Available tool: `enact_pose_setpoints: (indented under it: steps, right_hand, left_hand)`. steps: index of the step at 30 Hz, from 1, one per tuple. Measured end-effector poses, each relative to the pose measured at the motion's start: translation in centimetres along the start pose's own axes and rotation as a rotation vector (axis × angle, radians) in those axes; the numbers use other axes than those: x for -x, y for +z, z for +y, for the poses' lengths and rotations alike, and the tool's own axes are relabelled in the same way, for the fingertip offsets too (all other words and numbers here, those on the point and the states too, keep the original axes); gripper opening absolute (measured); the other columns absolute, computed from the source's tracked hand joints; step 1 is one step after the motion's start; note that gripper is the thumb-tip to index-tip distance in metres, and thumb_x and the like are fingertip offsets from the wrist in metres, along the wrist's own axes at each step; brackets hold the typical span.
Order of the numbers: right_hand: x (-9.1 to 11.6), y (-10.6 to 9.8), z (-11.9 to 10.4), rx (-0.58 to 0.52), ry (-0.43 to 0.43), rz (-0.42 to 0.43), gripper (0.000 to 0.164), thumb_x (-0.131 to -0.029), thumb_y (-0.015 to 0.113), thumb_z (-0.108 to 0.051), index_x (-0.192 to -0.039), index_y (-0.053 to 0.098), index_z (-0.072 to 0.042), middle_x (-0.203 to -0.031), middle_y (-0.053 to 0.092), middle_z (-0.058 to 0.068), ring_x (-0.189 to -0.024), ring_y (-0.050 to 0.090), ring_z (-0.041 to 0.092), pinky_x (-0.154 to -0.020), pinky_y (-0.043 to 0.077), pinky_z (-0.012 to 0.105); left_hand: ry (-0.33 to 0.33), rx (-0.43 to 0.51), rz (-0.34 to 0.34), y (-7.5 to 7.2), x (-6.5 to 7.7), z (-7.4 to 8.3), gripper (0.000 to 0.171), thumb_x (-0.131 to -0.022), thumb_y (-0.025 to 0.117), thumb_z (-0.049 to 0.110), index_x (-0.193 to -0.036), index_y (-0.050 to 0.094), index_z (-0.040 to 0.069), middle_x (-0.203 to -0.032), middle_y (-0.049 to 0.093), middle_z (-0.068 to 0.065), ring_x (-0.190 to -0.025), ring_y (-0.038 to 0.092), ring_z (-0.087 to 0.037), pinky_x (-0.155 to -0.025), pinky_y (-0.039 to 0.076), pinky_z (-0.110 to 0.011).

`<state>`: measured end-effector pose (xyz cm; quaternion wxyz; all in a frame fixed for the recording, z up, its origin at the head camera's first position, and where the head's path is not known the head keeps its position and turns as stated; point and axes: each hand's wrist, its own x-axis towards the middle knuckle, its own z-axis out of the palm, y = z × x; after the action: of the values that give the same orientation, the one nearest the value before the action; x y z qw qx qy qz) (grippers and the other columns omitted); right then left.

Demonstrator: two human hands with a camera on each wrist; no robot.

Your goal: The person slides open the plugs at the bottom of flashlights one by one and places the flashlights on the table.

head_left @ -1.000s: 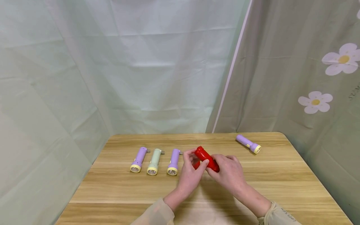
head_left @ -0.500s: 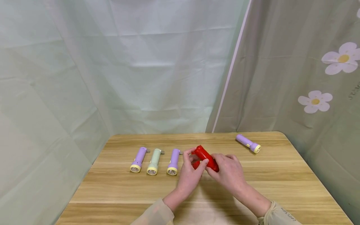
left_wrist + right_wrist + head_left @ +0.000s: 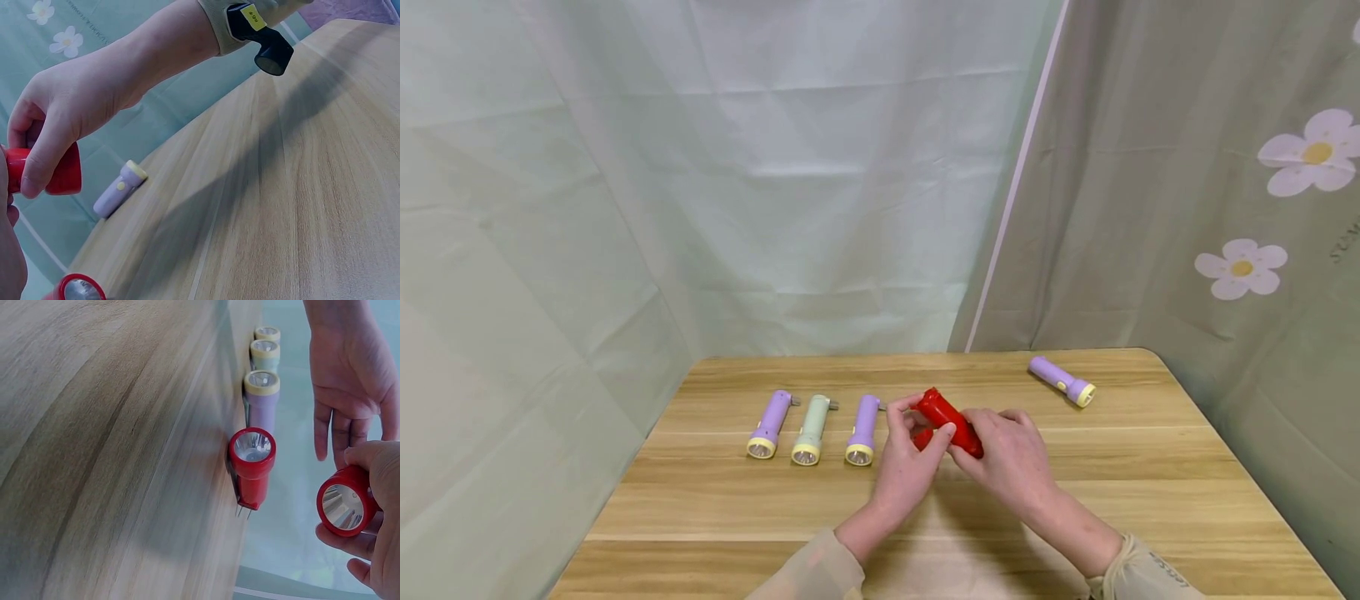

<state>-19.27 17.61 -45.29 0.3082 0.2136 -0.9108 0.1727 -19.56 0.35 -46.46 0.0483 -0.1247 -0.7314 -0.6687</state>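
Note:
Both hands hold a red flashlight [image 3: 946, 417] above the table, tilted with its tail up and to the left. My left hand [image 3: 901, 471] pinches it near the tail, thumb on the near side and index finger at the tail end. My right hand [image 3: 1011, 458] grips it round the head end; in the right wrist view its lens [image 3: 342, 507] faces the camera. A small red piece [image 3: 917, 407] sticks out beside the tail at the left fingertips. Another red flashlight [image 3: 253, 462] lies on the table below, with metal prongs out at its side; the left hand mostly covers it in the head view.
Left of the hands, a purple flashlight [image 3: 864, 429], a green one [image 3: 812, 429] and another purple one [image 3: 770, 423] lie in a row, prongs out. A purple flashlight [image 3: 1062, 381] lies at the back right of the wooden table [image 3: 715, 500]. Curtains [image 3: 850, 208] hang behind.
The small red piece beside the held flashlight's tail has come out at the left fingertips since the first frame. Both hands keep nearly the same place and grip.

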Motion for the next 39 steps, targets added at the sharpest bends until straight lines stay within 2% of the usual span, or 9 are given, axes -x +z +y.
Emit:
enact_pose_setpoints:
  steps: [21, 31, 39]
  right_hand:
    - [0.10, 0.14, 0.33, 0.008, -0.039, 0.004, 0.040, -0.077, 0.089, -0.029, -0.105, 0.068, -0.011, -0.083, 0.068, -0.003, -0.064, 0.060, 0.011, -0.087, 0.047, 0.043]
    - [0.02, 0.22, 0.40, 0.006, -0.052, 0.015, 0.040, -0.078, 0.089, -0.031, -0.105, 0.068, -0.011, -0.085, 0.070, -0.002, -0.064, 0.062, 0.011, -0.086, 0.048, 0.043]
    - [0.24, 0.42, 0.35, -0.006, -0.056, 0.029, 0.039, -0.076, 0.090, -0.030, -0.102, 0.068, -0.012, -0.081, 0.068, -0.003, -0.062, 0.060, 0.010, -0.084, 0.048, 0.042]
  left_hand:
    - [0.017, 0.026, -0.035, -0.05, -0.06, -0.17, 0.057, -0.097, 0.071, 0.034, -0.140, 0.033, 0.028, -0.125, 0.060, -0.002, -0.112, 0.060, -0.021, -0.086, 0.056, -0.034]
    - [0.018, 0.010, -0.034, -0.03, -0.19, -0.13, 0.057, -0.098, 0.071, 0.034, -0.140, 0.033, 0.028, -0.126, 0.059, -0.002, -0.112, 0.060, -0.021, -0.086, 0.056, -0.033]
    - [0.030, 0.044, -0.030, -0.02, -0.03, -0.28, 0.056, -0.098, 0.071, 0.029, -0.139, 0.034, 0.021, -0.124, 0.060, -0.008, -0.112, 0.061, -0.027, -0.087, 0.055, -0.031]
